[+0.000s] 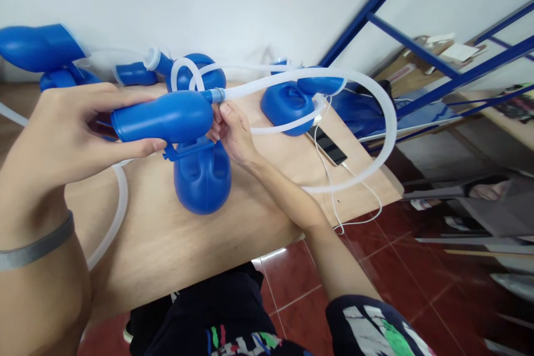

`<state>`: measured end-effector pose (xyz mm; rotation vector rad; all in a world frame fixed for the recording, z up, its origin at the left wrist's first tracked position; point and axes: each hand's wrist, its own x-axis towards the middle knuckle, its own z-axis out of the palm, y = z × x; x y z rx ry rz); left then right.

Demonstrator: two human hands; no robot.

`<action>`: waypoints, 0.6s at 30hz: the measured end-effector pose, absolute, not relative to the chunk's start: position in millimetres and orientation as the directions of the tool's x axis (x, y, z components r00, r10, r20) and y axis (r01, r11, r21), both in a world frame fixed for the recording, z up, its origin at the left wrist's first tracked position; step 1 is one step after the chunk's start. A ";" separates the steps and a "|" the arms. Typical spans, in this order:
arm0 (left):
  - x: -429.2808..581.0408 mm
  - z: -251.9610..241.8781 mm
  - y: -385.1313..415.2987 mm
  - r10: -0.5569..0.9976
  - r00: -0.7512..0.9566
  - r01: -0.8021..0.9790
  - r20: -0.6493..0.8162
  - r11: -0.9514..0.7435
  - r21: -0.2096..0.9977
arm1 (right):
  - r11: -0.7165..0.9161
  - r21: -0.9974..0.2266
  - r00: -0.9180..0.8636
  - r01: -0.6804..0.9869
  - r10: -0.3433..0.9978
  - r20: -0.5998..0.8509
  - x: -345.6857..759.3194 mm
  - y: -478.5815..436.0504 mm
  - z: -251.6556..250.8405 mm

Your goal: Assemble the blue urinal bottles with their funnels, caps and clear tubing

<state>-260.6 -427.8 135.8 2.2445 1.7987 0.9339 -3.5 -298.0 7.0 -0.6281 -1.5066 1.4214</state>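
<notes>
My left hand (95, 128) grips a blue plastic funnel-shaped piece (167, 117), thumb below and fingers above. A clear white tube (292, 75) is joined to its narrow end and loops out to the right. My right hand (233, 128) is closed at that joint, its thumb and fingers against the tube's end. Just beneath the held piece, a rounded blue bottle (203, 178) rests on the wooden table (167, 250); the piece hides its upper part.
Another blue bottle (287, 105) with a tube stands to the right, near a phone (329, 144) on a white cable. More blue pieces (41, 47) lie along the wall. A blue metal frame (413, 44) rises at the right.
</notes>
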 end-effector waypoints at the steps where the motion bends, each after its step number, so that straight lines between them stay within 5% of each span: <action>1: -261.8 136.2 -429.0 0.915 0.110 0.826 0.388 -0.301 0.476 | 0.202 -0.951 -0.431 -0.236 0.855 0.289 -4.1 -297.1 5.0; 11: -263.9 136.3 -431.8 0.967 -0.024 0.763 0.253 -0.146 0.630 | 0.313 -0.933 -0.322 -0.174 0.878 0.355 -14.6 -294.2 14.1; 18: -262.9 137.6 -433.7 0.914 0.010 0.850 0.405 -0.221 0.479 | 0.245 -0.863 -0.253 -0.441 0.889 0.382 -26.6 -293.2 29.4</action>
